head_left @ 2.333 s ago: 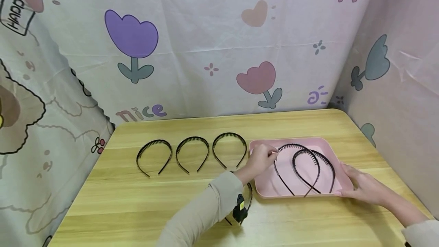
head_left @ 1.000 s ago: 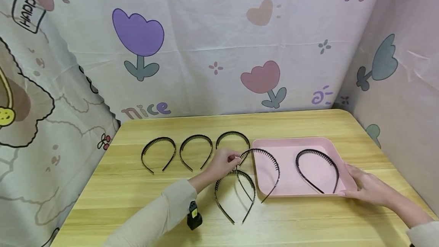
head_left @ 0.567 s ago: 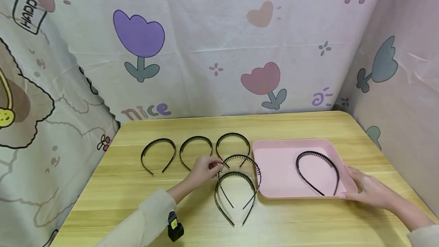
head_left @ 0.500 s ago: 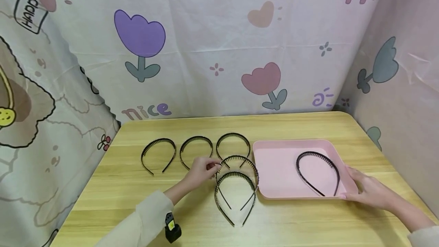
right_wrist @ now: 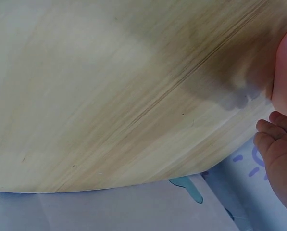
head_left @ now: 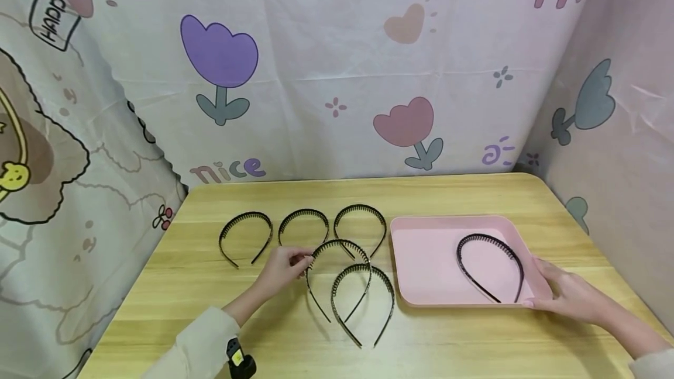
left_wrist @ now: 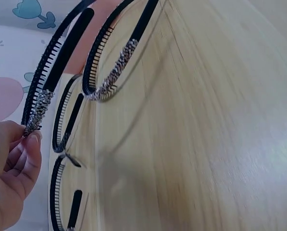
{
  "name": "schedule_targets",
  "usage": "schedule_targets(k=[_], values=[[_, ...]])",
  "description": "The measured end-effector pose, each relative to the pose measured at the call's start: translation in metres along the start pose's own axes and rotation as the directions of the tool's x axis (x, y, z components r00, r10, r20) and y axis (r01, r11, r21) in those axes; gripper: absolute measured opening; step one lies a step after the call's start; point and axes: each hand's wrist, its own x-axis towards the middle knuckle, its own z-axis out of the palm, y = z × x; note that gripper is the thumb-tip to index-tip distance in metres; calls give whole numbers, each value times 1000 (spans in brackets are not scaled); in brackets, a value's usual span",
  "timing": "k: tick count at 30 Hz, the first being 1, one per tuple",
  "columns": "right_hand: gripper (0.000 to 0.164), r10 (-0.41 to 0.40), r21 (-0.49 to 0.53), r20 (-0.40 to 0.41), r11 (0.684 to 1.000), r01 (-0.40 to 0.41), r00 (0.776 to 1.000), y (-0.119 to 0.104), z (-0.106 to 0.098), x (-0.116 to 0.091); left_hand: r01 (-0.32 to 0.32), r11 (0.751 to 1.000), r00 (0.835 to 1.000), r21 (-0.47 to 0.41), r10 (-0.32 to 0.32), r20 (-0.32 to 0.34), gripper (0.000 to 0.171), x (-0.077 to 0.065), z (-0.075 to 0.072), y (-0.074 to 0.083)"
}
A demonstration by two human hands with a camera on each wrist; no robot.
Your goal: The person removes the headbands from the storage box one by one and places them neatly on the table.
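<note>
My left hand (head_left: 284, 269) pinches one side of a black toothed headband (head_left: 337, 242), which hangs with its ends down. In the left wrist view, thumb and finger meet at the beaded part of that headband (left_wrist: 40, 108). It overlaps another headband (head_left: 391, 294) lying in front on the table. My right hand (head_left: 571, 292) grips the right side of a shallow pink tray (head_left: 426, 262), thumb at its front corner. One headband (head_left: 487, 237) lies in the tray's right half. In the right wrist view, curled fingers (right_wrist: 273, 130) sit against the tray's outer side (right_wrist: 286, 67).
Three more headbands form a row at the back: a left one (head_left: 247, 215), a middle one (head_left: 302, 212) and a right one (head_left: 360, 207). They lie on a wooden table (head_left: 174, 309). Behind it hangs a patterned cloth (head_left: 305, 28).
My left hand has lifted a headband out of the tray and carried it left, past the front headband. The right hand stays at the tray; one headband is left inside it.
</note>
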Motion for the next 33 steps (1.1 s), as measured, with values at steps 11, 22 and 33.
schedule_targets(k=[11,22,33], values=[[91,-18,-23,-36,1000,17,999,2,1,0,33,995,999,97,-32,-9,18,-20,-18,-16],[91,-10,-17,-21,1000,10,1000,3,5,-2,13,993,1000,120,-10,-21,17,-44,-34,-33],[92,-5,-15,-16,1000,5,1000,1,1,0,89,990,996,111,-86,-39,18,-57,-38,-41]])
